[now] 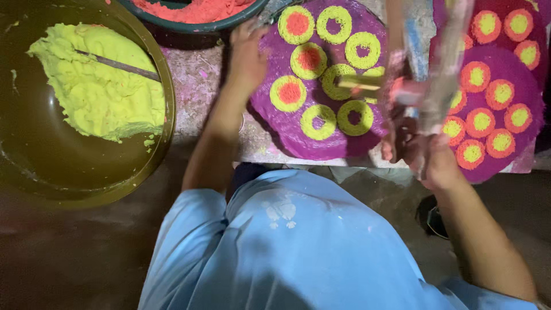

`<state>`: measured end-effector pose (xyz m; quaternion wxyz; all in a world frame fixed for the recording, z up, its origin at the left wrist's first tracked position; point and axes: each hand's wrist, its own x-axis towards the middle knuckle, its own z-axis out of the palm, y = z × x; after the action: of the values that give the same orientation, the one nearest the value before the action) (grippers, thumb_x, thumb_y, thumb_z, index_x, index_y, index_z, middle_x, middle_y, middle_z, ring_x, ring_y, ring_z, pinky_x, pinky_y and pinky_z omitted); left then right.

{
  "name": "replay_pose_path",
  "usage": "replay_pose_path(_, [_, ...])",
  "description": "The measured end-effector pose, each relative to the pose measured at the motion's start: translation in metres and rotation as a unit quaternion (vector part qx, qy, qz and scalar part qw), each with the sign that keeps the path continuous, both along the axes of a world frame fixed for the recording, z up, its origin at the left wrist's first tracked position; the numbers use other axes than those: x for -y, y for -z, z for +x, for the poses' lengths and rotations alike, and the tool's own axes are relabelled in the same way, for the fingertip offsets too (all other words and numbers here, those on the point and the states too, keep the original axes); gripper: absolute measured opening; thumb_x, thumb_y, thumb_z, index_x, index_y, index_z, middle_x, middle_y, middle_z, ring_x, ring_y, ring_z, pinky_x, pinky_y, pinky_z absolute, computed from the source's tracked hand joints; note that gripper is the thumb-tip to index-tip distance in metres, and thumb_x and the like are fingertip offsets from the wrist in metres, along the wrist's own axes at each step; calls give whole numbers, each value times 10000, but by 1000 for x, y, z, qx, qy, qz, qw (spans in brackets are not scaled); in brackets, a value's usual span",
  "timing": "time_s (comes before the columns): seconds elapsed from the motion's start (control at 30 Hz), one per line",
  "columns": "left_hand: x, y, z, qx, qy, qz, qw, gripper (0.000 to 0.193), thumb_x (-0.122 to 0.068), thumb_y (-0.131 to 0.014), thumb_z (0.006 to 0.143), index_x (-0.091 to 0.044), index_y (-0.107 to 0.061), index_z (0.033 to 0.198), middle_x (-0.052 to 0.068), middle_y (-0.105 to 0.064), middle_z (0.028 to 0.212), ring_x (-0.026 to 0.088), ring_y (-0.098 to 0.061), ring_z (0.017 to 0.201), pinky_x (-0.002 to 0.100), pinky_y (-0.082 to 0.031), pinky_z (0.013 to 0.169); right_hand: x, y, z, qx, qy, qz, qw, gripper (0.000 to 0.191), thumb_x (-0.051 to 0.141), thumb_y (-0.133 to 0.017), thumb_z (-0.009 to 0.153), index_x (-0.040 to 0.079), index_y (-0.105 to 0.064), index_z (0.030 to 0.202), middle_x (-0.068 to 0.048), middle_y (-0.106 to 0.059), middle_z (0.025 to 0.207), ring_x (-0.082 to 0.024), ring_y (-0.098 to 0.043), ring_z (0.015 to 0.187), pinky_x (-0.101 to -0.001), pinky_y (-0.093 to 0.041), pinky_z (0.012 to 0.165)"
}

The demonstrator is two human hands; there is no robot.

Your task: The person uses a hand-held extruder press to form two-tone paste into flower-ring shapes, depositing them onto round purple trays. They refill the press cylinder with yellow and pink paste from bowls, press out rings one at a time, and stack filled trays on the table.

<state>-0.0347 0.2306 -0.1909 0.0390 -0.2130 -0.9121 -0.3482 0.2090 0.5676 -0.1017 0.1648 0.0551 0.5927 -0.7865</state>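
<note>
While at purple disc's (287, 129) edge, left hand (248, 57).

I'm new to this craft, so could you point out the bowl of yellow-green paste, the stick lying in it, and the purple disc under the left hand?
bowl (163, 123): head view, right rim.
stick (117, 65): head view, mid-shaft.
purple disc (321, 146): head view, bare lower edge.
</note>
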Motion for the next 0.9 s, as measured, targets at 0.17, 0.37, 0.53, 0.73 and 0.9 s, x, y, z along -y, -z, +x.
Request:
replay_pose_path(0.17, [-62, -38, 48, 454, 342, 711, 414, 929, -632, -633, 951, -36, -376, 1616, 159, -496, 1573, 282, -448, 1497, 431, -281, 1309, 13, -10, -12, 130, -152, 4, 980, 916, 762, -467, 884, 108, -412, 1523, -95, -578, 1242, -245, -598, 971, -430, -511, 810])
replay_pose_path(0.37, [-87, -40, 49, 391, 315, 793, 345, 538, -566, -540, 1063, -81, -530, 1296, 35, -574, 1060, 205, -574, 1092, 397, -443, 1110, -1, -11, -33, 188, -200, 203, 940, 804, 693, -286, 991, 5, -627, 1232, -145, -682, 941, -236, -651, 841, -399, -531, 763])
replay_pose_path(0.53, [-88, -10, 30, 381, 294, 818, 315, 347, -502, -503, 1037, -156, -505, 1053, -31, -511, 914, 141, -525, 911, 365, -486, 980, 10, 7, -47, 146, -173, 463, 857, 770, 677, -312, 982, 16, -701, 1055, -107, -700, 791, -233, -624, 731, -422, -517, 680])
replay_pose_path(0.73, [-83, 8, 33, 377, 302, 818, 313, 380, -534, -453, 1034, -158, -499, 1021, -33, -487, 873, 130, -512, 858, 363, -513, 940, 28, 10, -42, 136, -166, 357, 909, 767, 646, -349, 999, -22, -712, 896, -108, -718, 750, -192, -665, 700, -364, -543, 684])
replay_pose_path(0.9, [-88, -4, 35, 375, 271, 826, 323, 371, -515, -440, 1043, -150, -499, 1014, -26, -484, 868, 146, -520, 862, 380, -519, 929, 21, 10, -45, 156, -155, 407, 887, 716, 623, -367, 997, -7, -699, 923, -108, -697, 746, -192, -645, 667, -366, -524, 617])
